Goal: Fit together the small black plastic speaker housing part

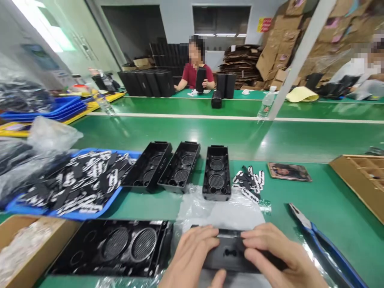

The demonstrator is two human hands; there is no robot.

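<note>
My left hand (192, 256) and my right hand (279, 256) both grip a small flat black plastic part (229, 254) near the table's front edge, fingers pressed on its top, over a sheet of clear plastic (222, 214). A large black speaker shell (120, 246) with round mesh grilles lies just left of my left hand. Three more black shells (216, 172) stand in a row further back. A small pile of black-and-white stickers (250, 182) lies beside the rightmost shell.
A blue tray (75, 182) of several stickers sits at left, a cardboard box (27, 250) at bottom left. Blue-handled pliers (322, 236) lie at right, a phone (289, 172) and a wooden divider box (364, 180) beyond. Across the green belt, other people handle black speakers.
</note>
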